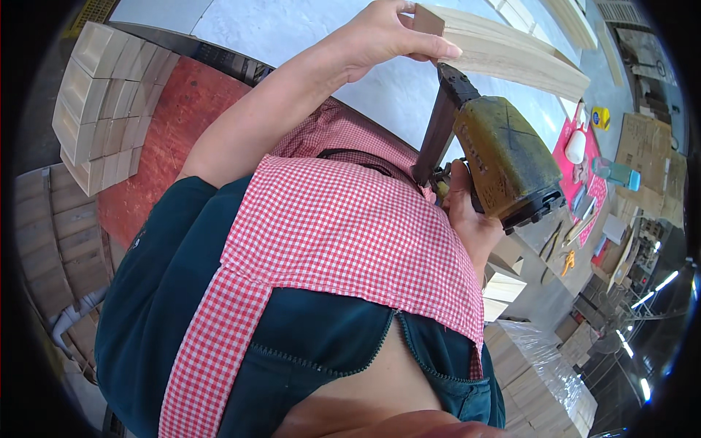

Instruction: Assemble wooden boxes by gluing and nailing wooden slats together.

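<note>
My right hand is wrapped round the handle of a pneumatic nail gun with a worn yellow-brown head. The nose of the gun points at the near edge of a pale wooden box frame, right beside my left thumb. Whether it touches the wood I cannot tell. My left hand grips the frame's left end, the thumb along the near side and the other fingers partly hidden behind a brown end piece. The frame lies on a whitish worktable.
Stacked wooden boxes stand on a red surface at left. On the right are a pink mat, a white bottle, a yellow tape measure, a teal-lidded clear container, orange-handled scissors and cardboard.
</note>
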The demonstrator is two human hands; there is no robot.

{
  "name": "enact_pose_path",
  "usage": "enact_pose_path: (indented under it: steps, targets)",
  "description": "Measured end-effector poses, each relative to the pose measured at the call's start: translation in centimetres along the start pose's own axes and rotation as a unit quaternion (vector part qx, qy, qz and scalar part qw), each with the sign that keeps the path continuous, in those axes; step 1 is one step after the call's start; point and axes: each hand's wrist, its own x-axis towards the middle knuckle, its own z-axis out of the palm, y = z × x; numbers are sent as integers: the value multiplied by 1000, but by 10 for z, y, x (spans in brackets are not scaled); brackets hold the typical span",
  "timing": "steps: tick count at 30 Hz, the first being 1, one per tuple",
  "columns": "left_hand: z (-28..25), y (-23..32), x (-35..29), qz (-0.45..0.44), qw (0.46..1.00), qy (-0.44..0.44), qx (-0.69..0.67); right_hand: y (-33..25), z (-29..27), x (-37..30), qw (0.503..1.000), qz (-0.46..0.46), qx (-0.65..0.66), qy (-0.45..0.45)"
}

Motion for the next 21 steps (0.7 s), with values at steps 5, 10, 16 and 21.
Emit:
enact_pose_path:
  steps: [5,10,16,21]
  targets:
    - [3,1,-2,-1,1000,18,-3,1,1,0,1000,-5,-29,8]
    - [-1,1,-2,-1,999,20,33,-5,1,1,998,-10,-58,-13]
    - [-27,-2,-4,-8,997,17,77,-7,-23,15,976,4,-42,211]
    - [-54,3,-3,-93,991,19,90,30,-116,47,962,-153,-124,191]
